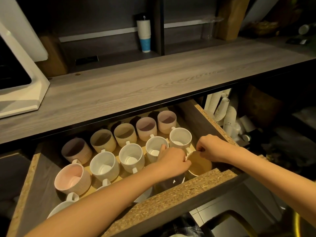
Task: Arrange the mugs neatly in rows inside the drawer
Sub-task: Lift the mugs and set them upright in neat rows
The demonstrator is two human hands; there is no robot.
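Fingers (186,162) of both hands are curled narrow on the rim of the tan mug (201,165), just behind the drawer's front wall (179,190).
The left hand (172,161) pinches the rim's left side and the right hand (212,147) its far right side, so the mug stands between them, upright and mouth up, with its handle hidden. It is at the right end of the row nearest the front wall, and a dark mug (168,184) sits left of it under the left forearm. Farther from that wall run the white mugs (131,157), then the back row (125,134). Both hands are equally near. I judge the coming move to be a small turn or nudge along the front wall, keeping off the end white mug (180,137) just behind.
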